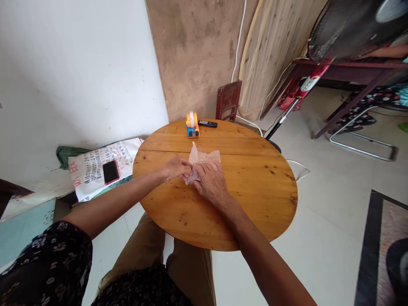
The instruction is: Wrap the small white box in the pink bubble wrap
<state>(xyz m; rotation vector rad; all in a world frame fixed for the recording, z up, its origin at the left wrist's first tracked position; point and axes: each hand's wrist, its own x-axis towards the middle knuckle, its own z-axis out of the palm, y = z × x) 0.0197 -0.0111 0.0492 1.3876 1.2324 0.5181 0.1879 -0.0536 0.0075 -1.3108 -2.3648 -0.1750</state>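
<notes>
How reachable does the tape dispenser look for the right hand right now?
Probably yes, though the right hand is now pressing on the thin wrap. The tape dispenser stands upright beyond the wrap, and nothing tall seems to block the way.

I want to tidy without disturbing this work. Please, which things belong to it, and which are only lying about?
In use:
- thin plastic wrap, left hand at its edge, right hand over it
- round table

Lying about:
- tape dispenser, untouched, though possibly related
- black remote-like device
- phone on printed sack
</notes>
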